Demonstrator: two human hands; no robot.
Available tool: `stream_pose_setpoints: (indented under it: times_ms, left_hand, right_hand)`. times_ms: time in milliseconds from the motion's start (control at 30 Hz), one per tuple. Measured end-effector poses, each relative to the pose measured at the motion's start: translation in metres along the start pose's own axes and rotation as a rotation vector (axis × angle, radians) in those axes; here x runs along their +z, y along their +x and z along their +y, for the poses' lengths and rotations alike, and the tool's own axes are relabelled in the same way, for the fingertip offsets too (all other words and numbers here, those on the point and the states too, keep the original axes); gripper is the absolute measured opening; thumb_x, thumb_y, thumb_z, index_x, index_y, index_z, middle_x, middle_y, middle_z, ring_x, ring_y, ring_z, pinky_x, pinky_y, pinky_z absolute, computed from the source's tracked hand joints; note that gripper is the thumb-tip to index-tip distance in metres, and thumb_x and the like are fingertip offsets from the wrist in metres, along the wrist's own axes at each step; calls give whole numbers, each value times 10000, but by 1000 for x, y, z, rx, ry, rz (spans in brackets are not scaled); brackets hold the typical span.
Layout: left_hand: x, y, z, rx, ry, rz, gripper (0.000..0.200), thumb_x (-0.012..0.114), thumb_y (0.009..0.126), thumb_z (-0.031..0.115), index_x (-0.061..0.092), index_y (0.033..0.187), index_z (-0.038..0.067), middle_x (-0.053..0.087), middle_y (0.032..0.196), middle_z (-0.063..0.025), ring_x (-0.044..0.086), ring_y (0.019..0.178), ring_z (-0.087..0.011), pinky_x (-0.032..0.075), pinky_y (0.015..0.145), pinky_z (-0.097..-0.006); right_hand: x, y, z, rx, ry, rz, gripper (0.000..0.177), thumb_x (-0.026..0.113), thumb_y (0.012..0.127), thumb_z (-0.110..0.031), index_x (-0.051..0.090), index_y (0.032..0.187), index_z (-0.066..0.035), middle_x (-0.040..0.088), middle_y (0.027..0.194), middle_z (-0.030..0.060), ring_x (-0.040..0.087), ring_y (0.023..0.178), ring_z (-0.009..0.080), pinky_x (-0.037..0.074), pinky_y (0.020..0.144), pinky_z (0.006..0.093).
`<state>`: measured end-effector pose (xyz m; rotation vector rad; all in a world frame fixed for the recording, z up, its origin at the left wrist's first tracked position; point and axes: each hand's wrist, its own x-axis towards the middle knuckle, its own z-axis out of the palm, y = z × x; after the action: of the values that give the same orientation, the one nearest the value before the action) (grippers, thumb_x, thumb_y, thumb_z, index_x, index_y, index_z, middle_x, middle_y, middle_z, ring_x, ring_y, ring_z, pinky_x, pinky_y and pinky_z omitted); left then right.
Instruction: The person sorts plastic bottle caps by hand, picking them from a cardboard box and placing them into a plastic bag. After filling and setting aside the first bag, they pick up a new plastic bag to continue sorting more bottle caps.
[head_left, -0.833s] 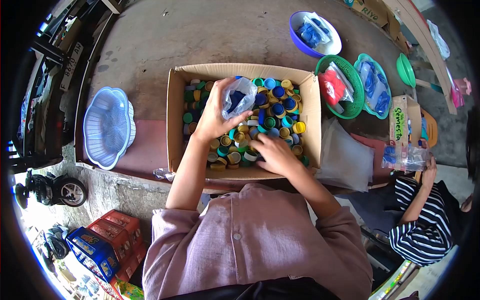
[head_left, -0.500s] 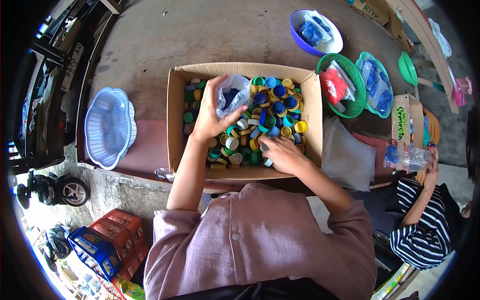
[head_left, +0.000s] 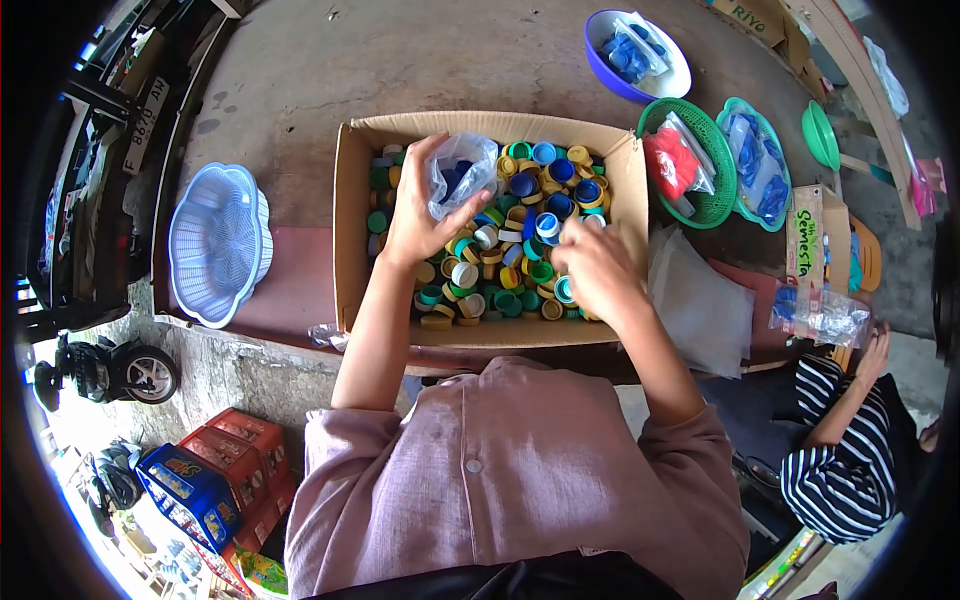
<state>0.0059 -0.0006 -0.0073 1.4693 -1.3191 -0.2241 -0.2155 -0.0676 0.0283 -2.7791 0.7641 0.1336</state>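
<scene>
An open cardboard box (head_left: 490, 126) holds a heap of loose bottle caps (head_left: 466, 275) in blue, green, yellow, white and other colours. Over its left half, my left hand (head_left: 420, 215) grips a clear plastic bag (head_left: 481, 160) between thumb and fingers. Dark blue caps show inside the bag, whose mouth is spread. My right hand (head_left: 598, 265) hovers at the right part of the heap, back of the hand up. Its fingers are smeared by motion, right beside a blue-and-white cap (head_left: 547, 227).
A white plastic basket (head_left: 220, 245) stands left. To the right are a green basket (head_left: 727, 190), a light green basket (head_left: 783, 215), a purple bowl (head_left: 600, 75) and flat plastic bags (head_left: 697, 305). A co-worker's hand (head_left: 874, 352) is near a clear packet (head_left: 825, 316) at far right.
My right hand has risen from the caps near the box's front and moved up and right. My left hand keeps the bag in place. The co-worker's hand has dropped slightly away from the packet.
</scene>
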Motion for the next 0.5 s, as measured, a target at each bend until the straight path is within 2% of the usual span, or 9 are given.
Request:
stream_pose_setpoints:
  times_ms: [33, 67, 133, 200, 267, 333, 400, 467, 500]
  left_hand:
    - [0, 0, -1, 13, 24, 7, 705, 759, 637, 216, 379, 1184, -13, 480, 1064, -163, 509, 972, -273, 423, 841, -355]
    - [0, 0, -2, 26, 47, 15, 715, 760, 639, 233, 380, 1197, 0, 491, 1056, -149, 518, 963, -251, 426, 837, -349]
    - [0, 0, -2, 19, 43, 9, 714, 759, 641, 233, 379, 1198, 0, 490, 1058, -149, 516, 967, -251, 424, 840, -350]
    - [0, 1, 0, 14, 39, 6, 713, 758, 643, 233, 378, 1200, 1, 489, 1059, -150, 515, 972, -251, 422, 842, -351]
    - [0, 0, 3, 2, -8, -7, 680, 756, 639, 194, 392, 1172, -20, 473, 1064, -174, 505, 970, -290, 424, 835, -356]
    - [0, 0, 3, 8, 3, -7, 677, 755, 640, 193, 394, 1172, -20, 476, 1061, -173, 507, 968, -288, 426, 834, -355]
    - [0, 2, 3, 20, 13, -4, 674, 754, 641, 193, 397, 1172, -20, 479, 1058, -172, 510, 965, -286, 428, 833, -355]
    - [0, 2, 4, 22, 3, -5, 673, 753, 642, 193, 397, 1172, -20, 482, 1055, -173, 513, 963, -286, 429, 833, -355]
    - [0, 2, 4, 21, 2, -6, 673, 753, 642, 193, 397, 1172, -20, 482, 1055, -173, 513, 963, -286, 429, 833, -355]
  right_hand:
    - [8, 0, 0, -101, 75, -92, 164, 559, 618, 17, 652, 713, -79, 564, 803, 67, 554, 820, 259, 452, 691, 356]
    - [12, 0, -5, -117, 160, -279, 192, 551, 624, -5, 666, 748, -95, 591, 814, 86, 584, 763, 276, 471, 657, 381]
    - [51, -9, -2, -137, 70, -325, 228, 544, 643, -29, 676, 806, -117, 620, 837, 101, 599, 774, 275, 473, 670, 391]
    - [45, -11, 0, -132, 86, -364, 235, 551, 650, -46, 677, 832, -125, 627, 842, 109, 602, 790, 267, 473, 672, 386]
    - [33, -12, 4, -133, 102, -406, 243, 558, 657, -64, 677, 858, -132, 634, 847, 117, 606, 806, 259, 472, 673, 380]
    - [18, -15, 11, -13, 4, -501, 217, 590, 657, -110, 675, 857, -129, 636, 803, 115, 608, 774, 255, 471, 652, 372]
    - [13, -16, 15, -15, -9, -441, 182, 620, 651, -152, 680, 820, -121, 637, 819, 108, 610, 754, 262, 469, 627, 366]
    - [3, -12, 12, 152, -237, -482, 150, 636, 649, -161, 683, 779, -101, 640, 834, 96, 611, 750, 261, 471, 620, 369]
    - [4, -14, 11, 138, -229, -425, 106, 617, 661, -107, 681, 741, -83, 638, 838, 103, 615, 759, 263, 474, 624, 374]
